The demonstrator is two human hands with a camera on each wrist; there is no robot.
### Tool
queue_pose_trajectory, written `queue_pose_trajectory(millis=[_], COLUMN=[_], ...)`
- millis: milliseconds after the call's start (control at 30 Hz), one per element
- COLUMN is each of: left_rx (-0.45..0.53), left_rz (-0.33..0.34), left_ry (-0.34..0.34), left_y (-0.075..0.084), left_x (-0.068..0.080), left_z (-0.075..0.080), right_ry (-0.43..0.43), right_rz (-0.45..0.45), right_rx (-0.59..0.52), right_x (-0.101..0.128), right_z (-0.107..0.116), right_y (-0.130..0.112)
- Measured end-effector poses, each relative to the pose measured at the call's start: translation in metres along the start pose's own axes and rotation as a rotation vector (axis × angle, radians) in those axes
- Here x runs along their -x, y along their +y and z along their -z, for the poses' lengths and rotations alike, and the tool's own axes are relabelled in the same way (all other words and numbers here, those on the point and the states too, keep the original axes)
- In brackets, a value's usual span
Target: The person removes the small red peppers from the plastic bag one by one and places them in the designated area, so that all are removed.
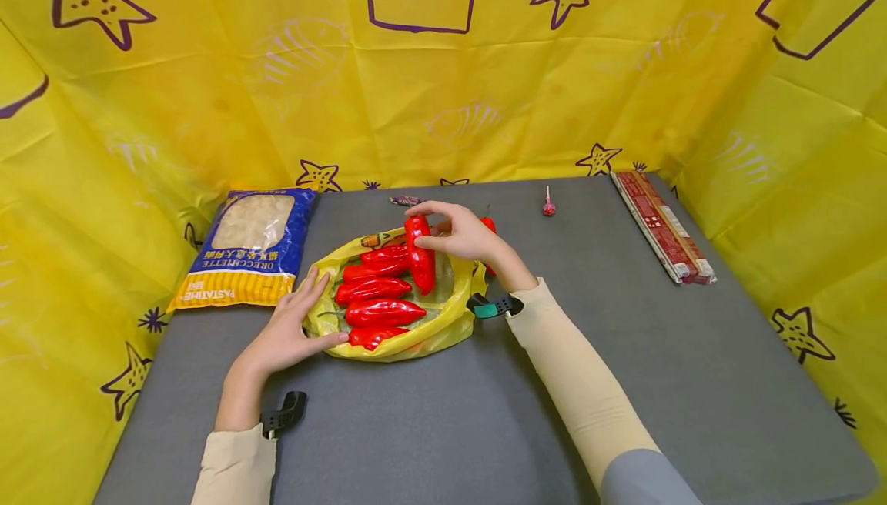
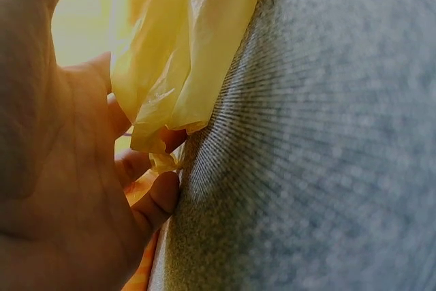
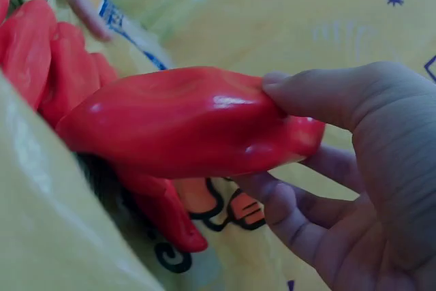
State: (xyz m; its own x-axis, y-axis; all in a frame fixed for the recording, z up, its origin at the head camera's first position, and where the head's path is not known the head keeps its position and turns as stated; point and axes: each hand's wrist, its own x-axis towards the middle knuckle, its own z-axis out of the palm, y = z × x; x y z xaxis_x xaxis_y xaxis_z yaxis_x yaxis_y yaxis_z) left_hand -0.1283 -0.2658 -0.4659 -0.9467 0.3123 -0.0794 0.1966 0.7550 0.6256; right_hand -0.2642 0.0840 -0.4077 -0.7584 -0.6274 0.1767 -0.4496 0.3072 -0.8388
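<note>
A yellow plastic bag (image 1: pixel 426 347) lies spread on the table, its rim rolled open. Several red peppers (image 1: pixel 384 312) lie side by side in it. My right hand (image 1: pixel 466 237) pinches another red pepper (image 3: pixel 194 124) by one end, between thumb and fingers, above the bag. The left hand (image 1: pixel 294 328) rests at the bag's left side with fingers spread, its thumb across the near rim beside the closest pepper. In the left wrist view its fingers touch the outside of the yellow plastic (image 2: pixel 160 52).
A blue and yellow pasta pack (image 1: pixel 242 251) lies at the left. Behind the bag is a small purple wrapper (image 1: pixel 405 201). One red pepper (image 1: pixel 489 224) lies partly hidden beyond my right wrist. A lollipop (image 1: pixel 549 205) and a long red packet (image 1: pixel 661 228) lie to the right.
</note>
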Motion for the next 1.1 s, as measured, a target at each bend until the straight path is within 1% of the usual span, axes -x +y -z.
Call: queue_pose_trajectory(millis=[200,400,533,633,900,1100], left_rx=[-0.012,-0.024,-0.023,-0.022,-0.029,-0.017], left_rz=[0.010,0.024,0.019,0.018,0.025,0.021], left_ry=[-0.010,-0.018,-0.017,-0.015,-0.019,-0.018], left_y=[0.001,0.002,0.002,0.001,0.001,0.000], left_x=[0.001,0.002,0.002,0.002,0.003,0.002], left_z=[0.001,0.001,0.001,0.001,0.002,0.001], right_ry=[0.087,0.134,0.161,0.179,0.230,0.278], right_rz=[-0.003,-0.025,-0.053,-0.064,-0.083,-0.167], right_rx=[-0.026,-0.077,-0.131,-0.149,-0.114,-0.059], right_x=[0.006,0.016,0.022,0.027,0.043,0.064], right_z=[0.008,0.016,0.022,0.028,0.047,0.064], right_y=[-0.004,-0.006,-0.007,-0.006,0.002,0.019])
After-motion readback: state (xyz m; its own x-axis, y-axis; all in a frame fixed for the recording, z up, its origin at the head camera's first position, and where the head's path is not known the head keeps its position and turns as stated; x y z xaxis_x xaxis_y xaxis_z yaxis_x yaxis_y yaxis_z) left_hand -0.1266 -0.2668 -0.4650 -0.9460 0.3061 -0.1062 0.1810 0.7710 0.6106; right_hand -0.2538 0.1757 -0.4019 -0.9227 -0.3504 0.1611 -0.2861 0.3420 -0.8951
